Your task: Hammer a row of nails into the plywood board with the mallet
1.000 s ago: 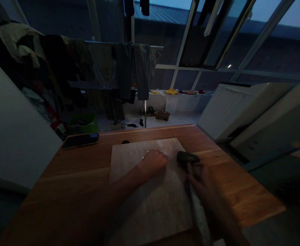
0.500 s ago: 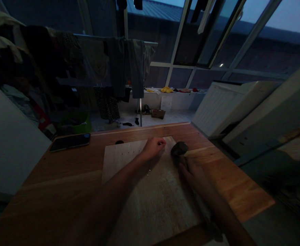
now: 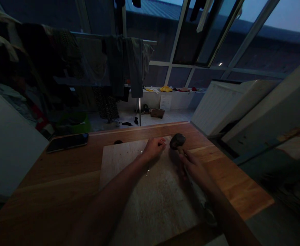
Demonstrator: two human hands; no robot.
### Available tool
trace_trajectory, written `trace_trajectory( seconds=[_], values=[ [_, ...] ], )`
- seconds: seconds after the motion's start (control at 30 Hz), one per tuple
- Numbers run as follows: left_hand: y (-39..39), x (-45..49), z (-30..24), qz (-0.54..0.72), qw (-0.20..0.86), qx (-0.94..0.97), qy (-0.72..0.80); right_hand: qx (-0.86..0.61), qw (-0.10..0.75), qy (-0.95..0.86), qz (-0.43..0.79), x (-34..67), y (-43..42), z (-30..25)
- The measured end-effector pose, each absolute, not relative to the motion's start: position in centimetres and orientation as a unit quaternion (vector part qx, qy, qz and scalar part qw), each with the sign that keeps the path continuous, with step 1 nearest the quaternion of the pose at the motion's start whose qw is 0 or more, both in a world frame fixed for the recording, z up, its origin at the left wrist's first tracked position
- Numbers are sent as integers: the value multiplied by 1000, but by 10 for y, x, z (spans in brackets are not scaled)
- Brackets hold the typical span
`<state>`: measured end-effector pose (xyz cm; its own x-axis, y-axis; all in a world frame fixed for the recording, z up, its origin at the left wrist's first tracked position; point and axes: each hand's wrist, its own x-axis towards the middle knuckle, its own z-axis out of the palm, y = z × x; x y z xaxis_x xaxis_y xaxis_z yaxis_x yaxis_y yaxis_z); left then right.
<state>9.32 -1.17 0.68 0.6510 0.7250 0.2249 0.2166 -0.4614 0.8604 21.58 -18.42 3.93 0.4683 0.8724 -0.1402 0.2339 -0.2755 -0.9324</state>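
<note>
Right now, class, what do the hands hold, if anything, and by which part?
The right hand grips the hammer by its handle, close to the head. The left hand is curled over the board; whether it pinches anything cannot be told.

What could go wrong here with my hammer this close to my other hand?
The head of the hammer in your right hand is right beside your left hand, so a stray swing might catch your fingers. The small shiny pieces lying on the board could roll or jump if it's jolted. The dim light may also make it harder to judge your aim.
</note>
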Motion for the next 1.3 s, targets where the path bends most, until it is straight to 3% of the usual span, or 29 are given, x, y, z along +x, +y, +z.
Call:
trace_trajectory(
  seconds=[0.43,0.57,0.7,0.9,1.13,1.3],
  values=[
    [-8,89,12,274,434,810,282,-708,478,-436,283,203,-174,52],
    [-4,58,38,217,323,866,314,-726,472,-422,269,211,-192,39],
    [-2,14,71,43,192,938,287,-734,440,-409,317,213,-204,25],
    [-13,-13,83,-16,139,929,343,-726,451,-388,343,208,-206,21],
    [-16,8,71,35,186,920,342,-733,455,-373,341,205,-205,25],
    [-3,41,44,186,370,866,281,-727,475,-367,335,203,-205,22]
  ],
)
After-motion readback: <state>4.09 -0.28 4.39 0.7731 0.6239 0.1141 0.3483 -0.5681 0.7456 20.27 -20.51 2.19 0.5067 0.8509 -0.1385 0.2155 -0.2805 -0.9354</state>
